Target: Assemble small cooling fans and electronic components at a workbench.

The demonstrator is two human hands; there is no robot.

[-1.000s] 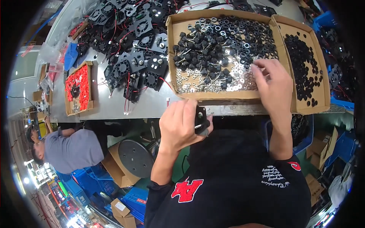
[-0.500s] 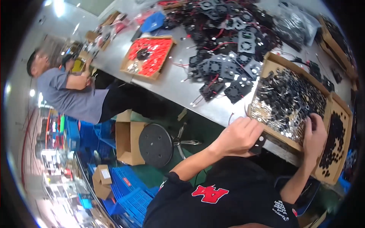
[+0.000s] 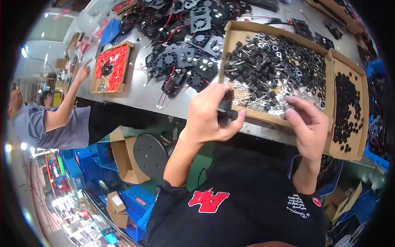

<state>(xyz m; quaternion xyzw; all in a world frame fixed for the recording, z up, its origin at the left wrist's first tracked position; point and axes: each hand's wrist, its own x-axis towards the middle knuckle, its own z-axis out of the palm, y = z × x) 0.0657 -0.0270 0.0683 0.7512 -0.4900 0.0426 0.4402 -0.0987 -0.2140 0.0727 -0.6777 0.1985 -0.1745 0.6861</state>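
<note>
My left hand (image 3: 207,117) grips a black plastic part (image 3: 224,108) with a round knob, held at the near left corner of a cardboard tray (image 3: 284,28). Fingers cover much of that part. Over the tray's near edge, my right hand (image 3: 308,125) has thumb and forefinger close together; anything tiny between them is too small to make out. Loose hardware fills the tray: black-headed screws (image 3: 257,61), dark washers (image 3: 302,76) and small shiny metal pieces (image 3: 242,91).
A second cardboard tray of small black caps (image 3: 347,99) adjoins on the right. Left of the hardware lie piled black fan brackets (image 3: 168,59) with red wires. Farther left, a co-worker's hand (image 3: 83,73) is beside a box of red parts (image 3: 119,68). A round stool (image 3: 150,156) stands below.
The view has shifted right. My left hand has turned and lifted, showing the black part; my right hand has moved left over the tray's near edge. The co-worker has stretched an arm toward the red parts.
</note>
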